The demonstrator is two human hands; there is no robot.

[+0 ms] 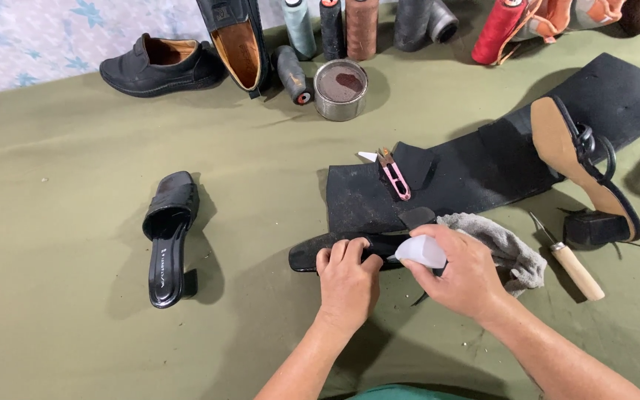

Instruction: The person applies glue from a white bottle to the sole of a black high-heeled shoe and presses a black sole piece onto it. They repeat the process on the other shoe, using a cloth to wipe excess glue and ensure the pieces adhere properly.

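Note:
My left hand (347,278) presses down on a flat black shoe sole (312,254) lying on the olive green table cloth (61,170). My right hand (462,270) grips a small white squeeze bottle (419,252), its tip pointing left at the sole just beside my left fingers. A grey rag (505,248) lies under and behind my right hand. A sheet of black rubber (453,181) stretches behind the sole.
A black heeled mule (168,241) lies to the left. Pink thread snips (395,175) rest on the rubber sheet. A tan-soled sandal (583,167), a wooden-handled knife (573,264), a metal tin (340,89), thread spools (361,26) and black loafers (161,65) stand around.

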